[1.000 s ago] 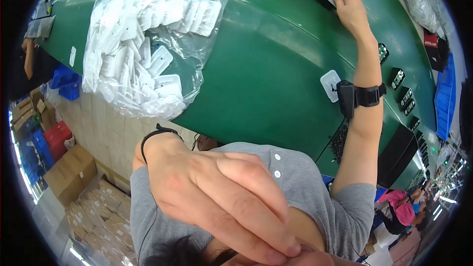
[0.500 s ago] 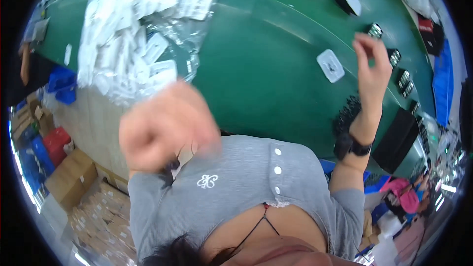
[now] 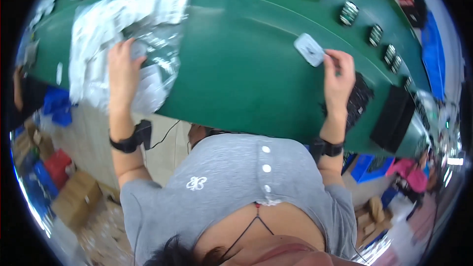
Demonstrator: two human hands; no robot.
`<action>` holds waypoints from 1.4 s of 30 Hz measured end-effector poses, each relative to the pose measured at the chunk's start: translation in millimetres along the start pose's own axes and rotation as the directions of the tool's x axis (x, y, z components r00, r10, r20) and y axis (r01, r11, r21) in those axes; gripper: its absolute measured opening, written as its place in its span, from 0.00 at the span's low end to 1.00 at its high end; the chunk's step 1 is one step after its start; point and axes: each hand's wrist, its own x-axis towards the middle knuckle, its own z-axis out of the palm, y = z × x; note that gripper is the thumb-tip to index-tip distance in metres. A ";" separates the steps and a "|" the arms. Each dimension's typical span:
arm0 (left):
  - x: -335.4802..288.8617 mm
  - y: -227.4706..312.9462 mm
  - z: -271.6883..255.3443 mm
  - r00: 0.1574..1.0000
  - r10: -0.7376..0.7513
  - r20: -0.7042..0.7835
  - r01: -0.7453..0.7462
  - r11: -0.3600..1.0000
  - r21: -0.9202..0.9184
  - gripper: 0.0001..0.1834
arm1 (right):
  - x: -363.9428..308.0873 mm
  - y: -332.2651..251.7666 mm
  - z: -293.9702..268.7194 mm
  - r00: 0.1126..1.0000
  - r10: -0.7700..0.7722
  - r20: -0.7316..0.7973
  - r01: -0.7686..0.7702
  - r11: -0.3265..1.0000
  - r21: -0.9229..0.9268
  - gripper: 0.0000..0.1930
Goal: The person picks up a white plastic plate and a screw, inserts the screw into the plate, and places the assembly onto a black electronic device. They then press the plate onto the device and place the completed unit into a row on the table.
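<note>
Head view: a clear bag [image 3: 165,44] filled with white plates [image 3: 91,51] lies on the green table [image 3: 236,69], and the left hand [image 3: 124,71] is over it, thumb and forefinger a little apart. Well to the bag's right, a loose white tray [image 3: 305,47] lies with small dark bits on it; the right hand [image 3: 340,71] is at its corner, thumb and forefinger drawn narrow. Blur makes it hard to tell whether either hand truly grips a piece. Farther right of the bag are a black heap [image 3: 360,99], a black block [image 3: 392,118] and green circuit boards [image 3: 349,13].
</note>
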 end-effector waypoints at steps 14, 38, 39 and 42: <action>26.2 18.4 -12.9 0.997 0.083 0.000 -0.083 0.993 -0.081 0.17 | -0.6 11.6 23.0 0.969 -0.247 0.024 0.246 0.942 -0.230 0.09; 14.9 238.7 19.7 0.920 0.371 -0.126 -0.335 0.581 -0.742 0.08 | -33.5 -46.8 27.1 0.932 0.148 0.331 -0.362 0.456 0.813 0.04; 14.5 240.4 18.2 0.924 0.363 -0.118 -0.322 0.574 -0.753 0.08 | -34.1 -49.9 22.5 0.905 0.173 0.388 -0.424 0.435 0.794 0.04; 10.7 235.7 18.2 0.943 0.317 -0.098 -0.264 0.537 -0.801 0.08 | -33.2 -52.4 16.7 0.909 0.099 0.405 -0.391 0.543 0.743 0.05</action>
